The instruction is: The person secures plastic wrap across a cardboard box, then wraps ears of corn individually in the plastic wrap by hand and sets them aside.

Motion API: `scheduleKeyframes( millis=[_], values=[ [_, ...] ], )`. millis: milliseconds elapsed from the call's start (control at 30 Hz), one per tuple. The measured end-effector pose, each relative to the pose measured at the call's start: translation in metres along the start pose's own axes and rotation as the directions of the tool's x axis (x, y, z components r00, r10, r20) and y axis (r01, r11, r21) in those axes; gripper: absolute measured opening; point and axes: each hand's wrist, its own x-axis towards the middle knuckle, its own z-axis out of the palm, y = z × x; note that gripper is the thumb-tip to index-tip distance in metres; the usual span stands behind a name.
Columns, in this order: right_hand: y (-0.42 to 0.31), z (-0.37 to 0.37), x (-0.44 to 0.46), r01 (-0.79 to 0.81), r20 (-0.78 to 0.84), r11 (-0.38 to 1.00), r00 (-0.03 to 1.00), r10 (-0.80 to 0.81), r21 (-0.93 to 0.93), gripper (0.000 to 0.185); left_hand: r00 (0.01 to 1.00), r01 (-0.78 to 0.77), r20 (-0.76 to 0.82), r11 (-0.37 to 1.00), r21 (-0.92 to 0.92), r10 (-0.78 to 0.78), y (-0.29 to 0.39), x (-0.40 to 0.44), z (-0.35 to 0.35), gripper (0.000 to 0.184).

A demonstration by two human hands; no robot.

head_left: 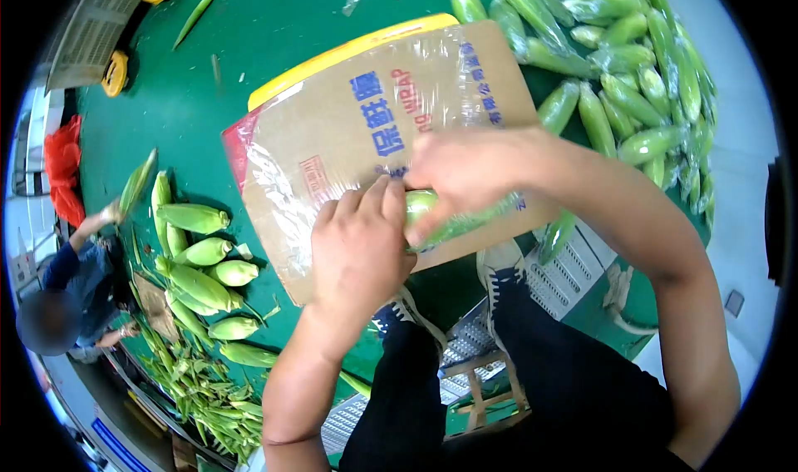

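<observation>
Both my hands meet over a flat cardboard piece [332,114] that has blue and red print and clear film on it. An ear of green corn [422,206] lies between them, partly covered with shiny film. My left hand [357,235] presses at the ear's left end, fingers bent together. My right hand [465,172] is slightly blurred and curls over the ear from the right, thumb down along it. How far the fingers grip the film or the ear is partly hidden.
Film-wrapped corn [632,81] is piled at the upper right. Unwrapped ears [199,285] lie on the green surface [274,14] at the left, above a heap of husks [208,397]. A yellow-edged object [332,52] sits under the cardboard. A co-worker [83,281] holds an ear at far left.
</observation>
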Motion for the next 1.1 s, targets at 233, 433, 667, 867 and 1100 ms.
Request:
scheduleKeyframes(
  millis=[233,433,667,867,1100],
  values=[
    [0.050,0.028,0.054,0.058,-0.555,0.846,0.731,-0.398,-0.530,0.070,0.891,0.029,0.435,0.939,-0.342,0.131,-0.018,0.029,-0.029,0.057],
    [0.061,0.039,0.064,0.040,-0.571,0.804,0.683,-0.456,-0.593,0.080,0.387,0.090,0.732,0.767,-0.636,0.561,0.016,-0.034,0.024,0.072],
    [-0.036,0.123,-0.062,0.152,0.107,0.905,0.972,-0.210,0.397,0.104,0.613,0.208,0.527,0.524,-0.826,0.589,-0.028,-0.078,0.042,0.094],
    [-0.038,0.153,-0.068,0.112,-0.140,0.361,0.989,0.052,0.926,0.084,0.953,0.202,0.185,0.047,-0.978,-0.240,-0.063,-0.101,0.015,0.039],
    [-0.078,0.128,-0.046,0.262,-0.285,0.397,0.958,-0.001,0.880,0.112,0.773,-0.313,-0.072,-0.280,-0.908,-0.630,0.031,-0.073,0.032,0.068]
  ],
)
